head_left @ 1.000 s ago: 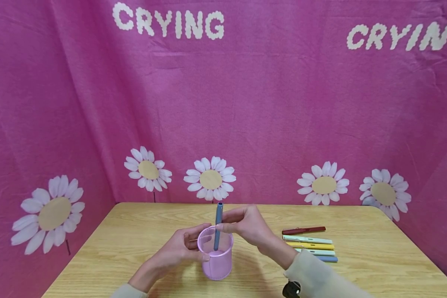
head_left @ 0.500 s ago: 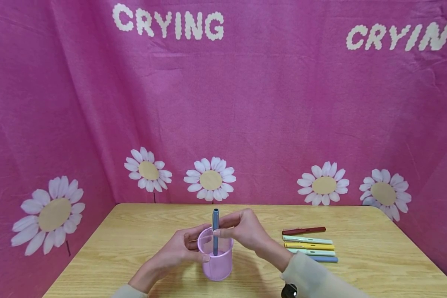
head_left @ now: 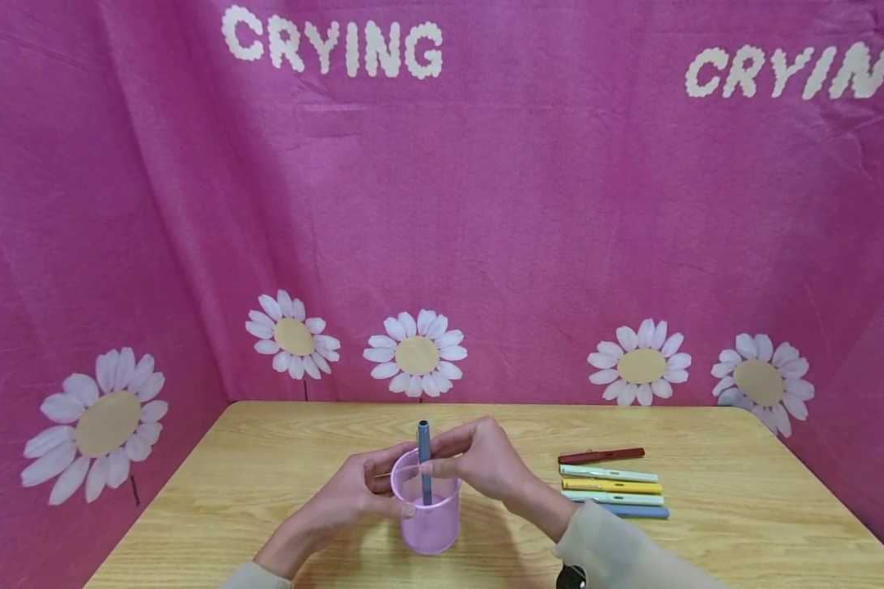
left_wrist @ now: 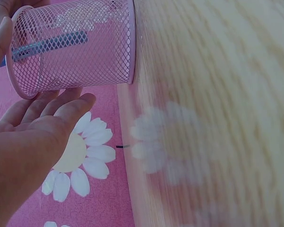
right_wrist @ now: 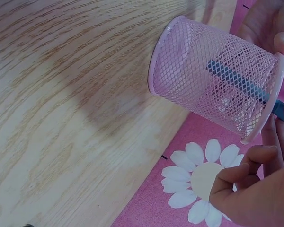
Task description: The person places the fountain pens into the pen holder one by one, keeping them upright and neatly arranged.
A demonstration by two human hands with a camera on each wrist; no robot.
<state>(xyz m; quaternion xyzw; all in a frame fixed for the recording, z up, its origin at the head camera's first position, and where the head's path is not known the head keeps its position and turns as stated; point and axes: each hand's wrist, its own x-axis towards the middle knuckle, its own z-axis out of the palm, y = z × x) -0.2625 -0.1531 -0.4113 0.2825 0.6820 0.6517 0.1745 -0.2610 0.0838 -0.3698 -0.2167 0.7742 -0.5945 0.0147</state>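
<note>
A pink mesh pen cup (head_left: 430, 532) stands upright on the wooden table. My left hand (head_left: 346, 495) holds it from the left, thumb at the near rim and fingers around the far side. Between thumb and fingers, my right hand (head_left: 489, 466) pinches a dark blue-grey pen (head_left: 424, 442) near the cup's rim. The pen points down into the cup, its upper end above the rim. Through the mesh in the right wrist view, the lower end of the pen (right_wrist: 236, 81) hangs short of the cup's base. The left wrist view shows the cup (left_wrist: 75, 66) above my left fingers (left_wrist: 68, 111).
On the right of the table (head_left: 302, 442) lie several pens in a row: a dark red pen (head_left: 601, 456), a yellow pen (head_left: 613, 486), pale green ones and a blue pen (head_left: 637, 512). A pink curtain (head_left: 486, 204) with daisies surrounds the table's back and sides.
My right hand has lowered the pen further into the cup and shifted slightly left, and the pen stands more upright. My left hand and the cup have stayed in place.
</note>
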